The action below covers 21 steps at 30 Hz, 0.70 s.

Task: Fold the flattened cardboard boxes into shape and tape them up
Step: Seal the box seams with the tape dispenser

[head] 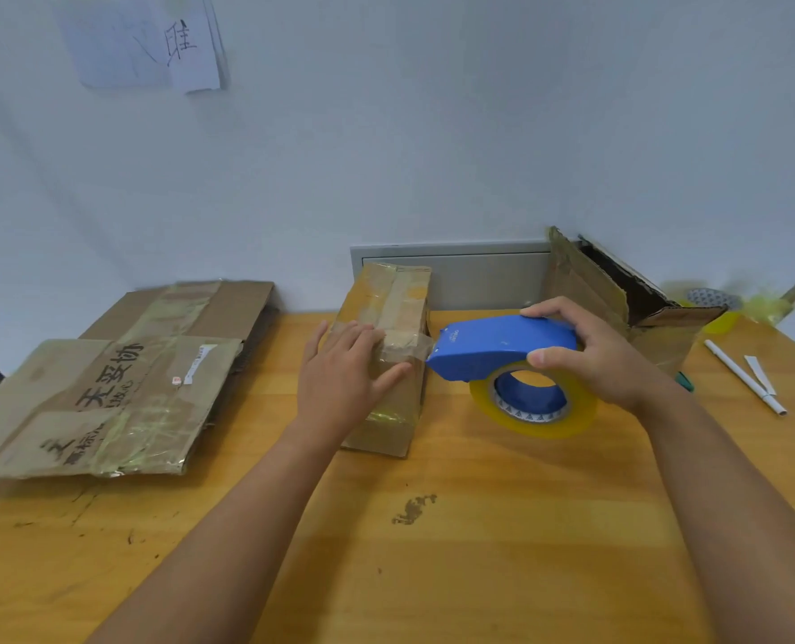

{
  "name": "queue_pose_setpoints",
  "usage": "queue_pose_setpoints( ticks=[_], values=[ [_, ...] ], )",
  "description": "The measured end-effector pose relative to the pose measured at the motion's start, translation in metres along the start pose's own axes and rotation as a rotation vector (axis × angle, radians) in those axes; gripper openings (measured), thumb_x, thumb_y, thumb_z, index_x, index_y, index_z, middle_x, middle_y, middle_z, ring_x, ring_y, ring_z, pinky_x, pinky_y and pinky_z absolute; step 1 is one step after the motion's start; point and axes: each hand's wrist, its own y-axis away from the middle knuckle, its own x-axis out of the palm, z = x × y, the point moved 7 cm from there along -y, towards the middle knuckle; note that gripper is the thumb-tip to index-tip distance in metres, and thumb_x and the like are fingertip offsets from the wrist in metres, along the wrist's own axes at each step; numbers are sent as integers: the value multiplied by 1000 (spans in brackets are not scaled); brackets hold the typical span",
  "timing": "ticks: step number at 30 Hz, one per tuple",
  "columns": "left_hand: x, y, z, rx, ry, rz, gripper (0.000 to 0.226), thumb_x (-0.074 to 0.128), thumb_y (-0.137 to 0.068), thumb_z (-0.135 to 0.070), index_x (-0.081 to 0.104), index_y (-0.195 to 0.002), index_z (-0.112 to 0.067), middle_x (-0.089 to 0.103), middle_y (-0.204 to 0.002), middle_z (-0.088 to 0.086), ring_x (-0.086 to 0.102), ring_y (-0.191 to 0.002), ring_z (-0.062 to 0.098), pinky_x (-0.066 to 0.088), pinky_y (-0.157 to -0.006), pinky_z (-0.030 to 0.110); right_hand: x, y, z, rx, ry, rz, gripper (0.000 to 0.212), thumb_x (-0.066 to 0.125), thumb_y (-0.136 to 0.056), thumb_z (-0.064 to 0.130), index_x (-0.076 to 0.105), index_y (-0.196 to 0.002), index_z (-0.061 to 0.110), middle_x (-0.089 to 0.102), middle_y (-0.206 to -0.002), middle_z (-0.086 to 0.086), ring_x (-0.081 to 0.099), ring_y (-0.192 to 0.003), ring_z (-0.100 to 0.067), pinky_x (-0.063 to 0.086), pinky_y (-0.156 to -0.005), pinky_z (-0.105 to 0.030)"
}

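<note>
A small folded cardboard box [393, 299] stands in the middle of the wooden table [433, 527], its top crossed by clear tape. My left hand [344, 374] lies flat on the box's near top edge, fingers spread, pressing it. My right hand [590, 350] grips a blue tape dispenser [493, 346] with a yellowish tape roll [530, 402]. The dispenser's nose touches the box's right side, where a strip of tape runs onto the box. A stack of flattened cardboard boxes [107, 374] lies on the left of the table.
An open, torn cardboard box [618, 299] stands at the back right against the wall. A white pen [744, 378] and a small white strip lie on the right of the table. A grey panel [479, 276] sits on the wall behind the box.
</note>
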Motion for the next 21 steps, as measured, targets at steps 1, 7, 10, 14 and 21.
queue_pose_setpoints(
  ticks=[1, 7, 10, 14, 21],
  values=[
    [0, 0, 0, 0, 5, -2, 53, 58, -86, -69, 67, -115, -26, 67, -117, -10, 58, -117, 10, 19, -119, 38, 3, -2, 2, 4, 29, 20, 48, 67, -69, 57, 54, -115, 53, 59, -111, 7, 63, -87, -9, 52, -75, -28],
    [0, -2, 1, 32, 9, 1, 50, 58, -84, -67, 66, -110, -26, 66, -109, -10, 60, -109, 10, 21, -116, 36, 20, -20, 19, 36, 143, 129, 46, 60, -76, 54, 55, -121, 43, 60, -112, 12, 61, -93, -2, 47, -76, -23],
    [2, -1, -2, 39, 20, 0, 50, 56, -84, -66, 66, -110, -24, 66, -110, -9, 59, -109, 11, 24, -114, 35, 17, -26, 29, 52, 155, 134, 40, 60, -76, 54, 64, -112, 39, 66, -107, 9, 64, -95, -11, 51, -82, -29],
    [1, -1, -5, 47, 33, -10, 52, 52, -83, -67, 67, -106, -23, 67, -108, -8, 61, -107, 13, 29, -110, 35, 14, -32, 39, 59, 189, 124, 38, 60, -74, 57, 69, -106, 36, 68, -103, 8, 65, -94, -13, 53, -87, -36],
    [1, -3, 5, 7, 31, 61, 58, 48, -86, -73, 65, -116, -27, 66, -117, -9, 58, -113, 12, 26, -113, 37, 31, -21, -6, 192, 418, 177, 42, 69, -75, 58, 66, -107, 31, 65, -108, 7, 62, -95, -13, 54, -85, -35]
  ],
)
